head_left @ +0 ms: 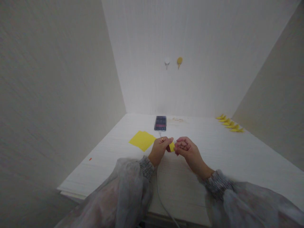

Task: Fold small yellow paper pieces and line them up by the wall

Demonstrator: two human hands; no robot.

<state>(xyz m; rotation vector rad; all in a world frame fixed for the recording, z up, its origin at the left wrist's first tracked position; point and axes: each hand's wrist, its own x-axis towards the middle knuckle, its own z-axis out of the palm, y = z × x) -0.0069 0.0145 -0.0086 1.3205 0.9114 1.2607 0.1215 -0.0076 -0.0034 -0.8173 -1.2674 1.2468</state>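
Between my two hands is a small piece of folded yellow paper [172, 147], held above the white table. My left hand [159, 150] pinches its left side between thumb and fingers; a ring shows on one finger. My right hand [188, 152] has its fingers curled, with thumb and fingertip closed at the paper's right edge. Part of the paper is hidden behind the fingers. Just left of my left hand lies a stack of flat yellow paper sheets [142, 140].
A phone [161, 123] lies near the back wall, with a white cable [159, 190] running toward me. Several folded yellow paper figures [229, 123] form a row at the back right. An orange scrap [90, 159] is at the left edge. Two hooks [179, 61] hang on the wall.
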